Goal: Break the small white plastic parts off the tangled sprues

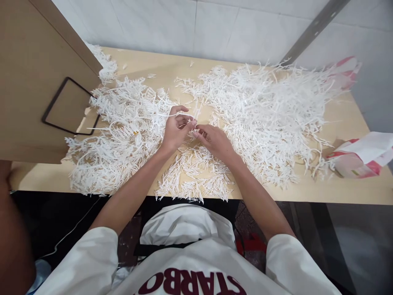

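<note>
Right between your hands, over the middle of the tabletop point(344, 193), there's this skinny white branched strip point(197, 110). Your left hand point(173, 133) has it pinched between thumb and fingers, probably because something that thin gives a full fist nothing to grab. Your right hand point(216, 141) is just beside it, fingertips curled nearly together; honestly can't tell if they've got a bit of it or not. Below your wrists there's a scatter of short white sticks point(196, 186) near your edge, I guess since small stuff landing there stays close to you. A tangled left heap point(132, 102) and a right heap point(260, 106) flank the middle, likely so both are within reach. Further out you've got a red-and-white bag point(351, 159) by the right heap, a big brown board point(43, 73) with a black wire loop point(55, 98) on your left, and a tiled wall point(168, 28) behind.
</note>
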### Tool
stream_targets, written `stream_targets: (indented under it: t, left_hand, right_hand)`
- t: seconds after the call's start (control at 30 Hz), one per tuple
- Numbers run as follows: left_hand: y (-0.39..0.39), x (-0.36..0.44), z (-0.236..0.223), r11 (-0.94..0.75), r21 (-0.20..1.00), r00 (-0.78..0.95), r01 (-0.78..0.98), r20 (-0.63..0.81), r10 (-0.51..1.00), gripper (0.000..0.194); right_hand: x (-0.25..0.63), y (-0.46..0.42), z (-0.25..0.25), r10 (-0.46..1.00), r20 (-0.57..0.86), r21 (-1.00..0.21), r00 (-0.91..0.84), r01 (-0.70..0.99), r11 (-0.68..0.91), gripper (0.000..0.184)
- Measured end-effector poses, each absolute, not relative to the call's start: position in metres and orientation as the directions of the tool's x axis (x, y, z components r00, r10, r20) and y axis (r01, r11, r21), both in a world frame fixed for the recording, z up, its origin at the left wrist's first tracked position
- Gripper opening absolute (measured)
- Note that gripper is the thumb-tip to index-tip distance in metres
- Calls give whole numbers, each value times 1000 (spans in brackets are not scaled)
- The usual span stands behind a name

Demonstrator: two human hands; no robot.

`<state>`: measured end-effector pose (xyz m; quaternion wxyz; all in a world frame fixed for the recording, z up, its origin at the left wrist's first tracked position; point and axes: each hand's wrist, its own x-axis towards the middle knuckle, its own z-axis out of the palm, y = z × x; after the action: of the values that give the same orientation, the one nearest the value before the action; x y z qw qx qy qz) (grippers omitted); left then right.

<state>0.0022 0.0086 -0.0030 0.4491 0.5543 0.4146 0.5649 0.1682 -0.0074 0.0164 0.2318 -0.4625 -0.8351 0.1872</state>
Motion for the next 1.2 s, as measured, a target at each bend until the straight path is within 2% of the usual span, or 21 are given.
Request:
stream_targets:
  t: [0.2,0.27,0.4,0.5,0.63,0.77,0.83,0.93,1.03,1.13,1.2]
  left_hand:
    - [6,6,1,-254,966,20,-41,255,967,56]
    - [6,7,1,-242,969,73,-39,245,967,59]
    - [5,9,-2,-214,977,188,1,210,960,42]
    - [4,8,-3,-215,976,113,36,210,971,28]
    - [3,5,-2,-222,974,12,54,222,975,25]
    - [2,6,0,-202,979,65,-15,203,977,28]
    - [0,9,0,-228,974,100,16,225,969,26]
    - [-6,13,-2,-331,920,128,212,310,942,24]
    - [-12,15,-5,-439,797,169,415,407,898,28]
    - [-16,16,-7,-491,721,215,489,446,869,36]
    - [-18,16,-7,-462,723,200,514,422,884,39]
  right_hand:
    - [167,-6,10,864,226,-524,-450,691,497,26]
    - [169,-4,5,869,251,-531,-427,689,493,24]
    - [173,0,0,860,307,-505,-408,696,510,23]
    - [173,-1,2,843,309,-509,-439,673,537,27]
    - [172,-6,13,811,315,-556,-493,596,579,33]
    - [173,-7,16,781,338,-451,-525,638,625,39]
    - [173,-7,14,740,379,-372,-556,640,672,37]
    - [171,-8,9,704,437,-236,-560,684,690,33]
    - [169,-9,6,715,447,-137,-538,749,649,34]
    - [169,-9,5,715,448,-104,-536,763,638,35]
    - [169,-8,5,706,460,-97,-538,760,642,35]
